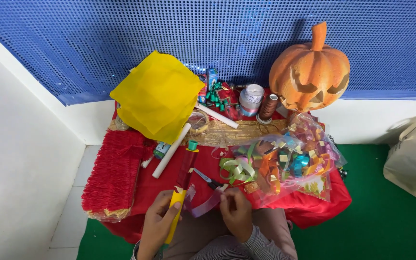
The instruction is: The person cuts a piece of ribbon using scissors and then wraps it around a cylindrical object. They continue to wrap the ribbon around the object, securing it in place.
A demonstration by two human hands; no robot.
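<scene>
Yellow paper strip [176, 212] is pinched in the left hand [157, 224]; the right hand [236, 212] grips a translucent purple ribbon [207, 204] at the near edge, both wrists cut off below. Scissors [207, 179] lie half hidden just beyond. Red cloth covers the bench [314, 209]; farther off, a pumpkin [310, 72] stands against the blue perforated wall [73, 38].

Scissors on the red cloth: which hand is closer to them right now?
Right. The right hand sits just below and slightly right of the scissors, pinching a translucent purple ribbon strip. The left hand is lower and further left, holding a yellow paper piece.
</scene>
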